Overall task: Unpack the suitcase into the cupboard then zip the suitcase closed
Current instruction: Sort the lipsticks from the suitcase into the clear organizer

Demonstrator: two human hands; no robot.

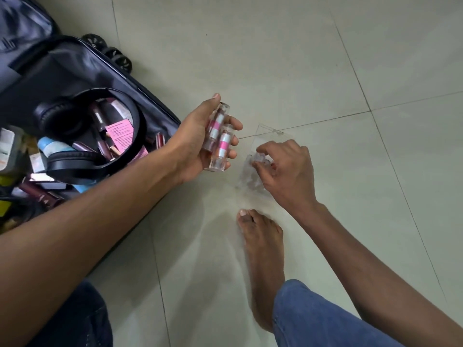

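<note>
Two clear tubes (pixel 218 139) are gripped by the left hand (pixel 200 144); a transparent packet (pixel 255 166) is pinched by the right hand (pixel 285 169); the suitcase (pixel 75 101) is still crowded with headphones (pixel 82 136) and cosmetics, unzipped.

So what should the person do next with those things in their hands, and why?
Probably lift the clear plastic tray off the floor: the right hand pinches it there, while the left hand already grips two pink-banded tubes. The open suitcase is not yet empty.
</note>
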